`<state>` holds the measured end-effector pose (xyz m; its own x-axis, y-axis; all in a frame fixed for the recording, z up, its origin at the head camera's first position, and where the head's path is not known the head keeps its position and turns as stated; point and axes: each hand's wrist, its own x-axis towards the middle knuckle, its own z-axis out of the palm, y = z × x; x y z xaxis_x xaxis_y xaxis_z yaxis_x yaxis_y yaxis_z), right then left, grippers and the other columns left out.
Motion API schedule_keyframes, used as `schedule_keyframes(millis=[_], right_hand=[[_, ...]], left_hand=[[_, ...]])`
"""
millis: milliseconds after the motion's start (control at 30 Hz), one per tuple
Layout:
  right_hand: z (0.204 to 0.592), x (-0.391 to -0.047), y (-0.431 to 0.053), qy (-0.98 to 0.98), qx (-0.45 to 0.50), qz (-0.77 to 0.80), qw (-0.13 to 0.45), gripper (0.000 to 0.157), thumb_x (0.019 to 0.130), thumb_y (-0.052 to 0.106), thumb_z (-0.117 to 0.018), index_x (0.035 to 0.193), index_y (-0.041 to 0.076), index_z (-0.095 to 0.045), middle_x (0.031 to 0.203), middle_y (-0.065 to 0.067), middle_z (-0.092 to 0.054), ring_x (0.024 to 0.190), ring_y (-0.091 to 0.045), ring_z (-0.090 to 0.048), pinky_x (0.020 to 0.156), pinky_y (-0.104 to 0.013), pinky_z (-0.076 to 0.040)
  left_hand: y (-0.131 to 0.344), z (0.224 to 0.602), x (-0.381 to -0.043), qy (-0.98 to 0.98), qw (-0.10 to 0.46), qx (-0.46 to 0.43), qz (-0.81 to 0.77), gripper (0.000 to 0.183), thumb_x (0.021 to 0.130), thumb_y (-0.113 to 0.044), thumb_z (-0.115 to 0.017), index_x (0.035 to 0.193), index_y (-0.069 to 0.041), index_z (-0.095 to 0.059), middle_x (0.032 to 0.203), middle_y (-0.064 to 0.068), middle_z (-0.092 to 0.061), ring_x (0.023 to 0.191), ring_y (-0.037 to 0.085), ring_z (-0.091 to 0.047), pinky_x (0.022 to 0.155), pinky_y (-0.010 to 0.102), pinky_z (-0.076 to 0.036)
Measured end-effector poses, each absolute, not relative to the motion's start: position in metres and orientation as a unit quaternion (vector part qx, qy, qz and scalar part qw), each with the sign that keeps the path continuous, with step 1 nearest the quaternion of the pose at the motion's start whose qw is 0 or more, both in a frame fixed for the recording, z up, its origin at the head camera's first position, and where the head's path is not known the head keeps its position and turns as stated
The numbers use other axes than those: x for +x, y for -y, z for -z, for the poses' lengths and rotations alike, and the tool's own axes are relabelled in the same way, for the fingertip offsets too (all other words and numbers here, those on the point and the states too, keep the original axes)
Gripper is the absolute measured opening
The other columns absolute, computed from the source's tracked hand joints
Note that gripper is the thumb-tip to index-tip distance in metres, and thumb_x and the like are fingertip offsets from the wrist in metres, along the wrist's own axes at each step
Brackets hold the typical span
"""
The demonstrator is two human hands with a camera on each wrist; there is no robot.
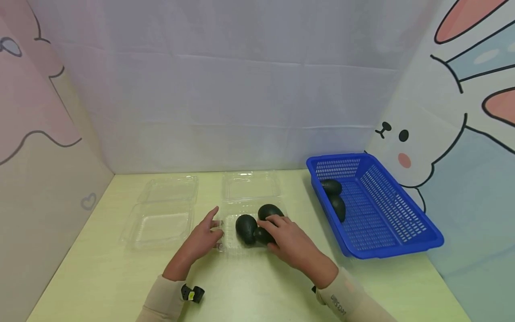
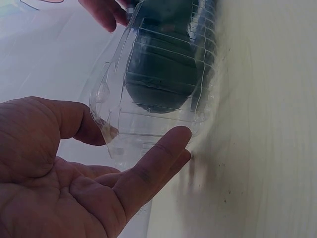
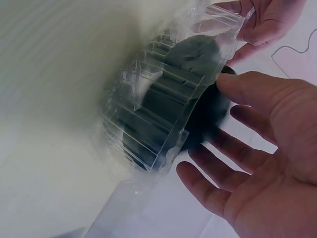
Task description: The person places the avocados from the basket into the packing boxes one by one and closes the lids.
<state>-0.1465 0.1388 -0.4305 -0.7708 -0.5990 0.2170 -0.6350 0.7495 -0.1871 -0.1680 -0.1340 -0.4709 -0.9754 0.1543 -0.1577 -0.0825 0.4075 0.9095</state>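
A clear plastic clamshell container [image 1: 229, 241] lies unfolded in the middle of the table. Three dark avocados are in its base: one on the left [image 1: 246, 229], one at the back [image 1: 269, 210] and one in front [image 1: 262, 235]. My right hand [image 1: 291, 241] reaches over the right side and grips the front avocado between thumb and fingers, partly covering it. At the container's left edge, my left hand [image 1: 203, 239] pinches the rim. In the left wrist view its thumb is over the rim, while straighter fingers [image 2: 153, 163] lie along the outer wall.
A second unfolded clear container [image 1: 161, 223] lies to the left. On the right stands a blue slotted basket [image 1: 382, 250] with two avocados [image 1: 338, 206] along its left side. Fabric-covered walls [image 1: 241, 112] enclose the table [image 1: 241, 290] at the back and sides.
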Motion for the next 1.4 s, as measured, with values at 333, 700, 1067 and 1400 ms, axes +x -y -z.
schedule_keyframes(millis=[333, 700, 1067, 1400], right_hand=[[0.431, -0.146, -0.141, 0.93, 0.34, -0.116, 0.079, 0.055, 0.087, 0.007, -0.082, 0.138, 0.01, -0.063, 0.131, -0.013, -0.061, 0.116, -0.032, -0.061, 0.091, -0.051, -0.054], [0.432, -0.156, -0.147, 0.936, 0.314, -0.131, 0.087, 0.052, 0.091, 0.018, -0.081, 0.139, 0.011, -0.063, 0.133, -0.011, -0.061, 0.117, -0.034, -0.061, 0.091, -0.051, -0.053], [0.441, -0.186, -0.16, 0.937, 0.257, -0.208, 0.115, 0.044, 0.096, 0.017, -0.074, 0.137, 0.007, -0.063, 0.132, -0.015, -0.06, 0.117, -0.037, -0.059, 0.095, -0.055, -0.05], [0.452, -0.21, -0.163, 0.923, 0.19, -0.314, 0.114, 0.055, 0.101, 0.022, -0.068, 0.148, 0.001, -0.05, 0.149, -0.028, -0.042, 0.134, -0.047, -0.047, 0.108, -0.062, -0.04]], left_hand=[[0.135, 0.472, -0.169, -0.829, 0.106, 0.029, -0.549, 0.077, 0.097, -0.001, -0.054, 0.164, -0.003, -0.017, 0.147, 0.038, -0.046, 0.096, 0.033, -0.071, 0.075, 0.041, -0.059], [0.135, 0.473, -0.169, -0.833, 0.105, 0.024, -0.542, 0.076, 0.098, -0.002, -0.054, 0.164, -0.004, -0.017, 0.147, 0.036, -0.047, 0.094, 0.032, -0.072, 0.076, 0.041, -0.059], [0.135, 0.472, -0.169, -0.828, 0.107, 0.026, -0.55, 0.075, 0.098, -0.004, -0.054, 0.164, -0.004, -0.018, 0.148, 0.035, -0.047, 0.101, 0.035, -0.071, 0.076, 0.04, -0.059], [0.137, 0.467, -0.179, -0.849, 0.063, 0.047, -0.523, 0.07, 0.102, -0.011, -0.053, 0.162, -0.001, -0.019, 0.16, 0.027, -0.034, 0.137, 0.045, -0.048, 0.101, 0.054, -0.049]])
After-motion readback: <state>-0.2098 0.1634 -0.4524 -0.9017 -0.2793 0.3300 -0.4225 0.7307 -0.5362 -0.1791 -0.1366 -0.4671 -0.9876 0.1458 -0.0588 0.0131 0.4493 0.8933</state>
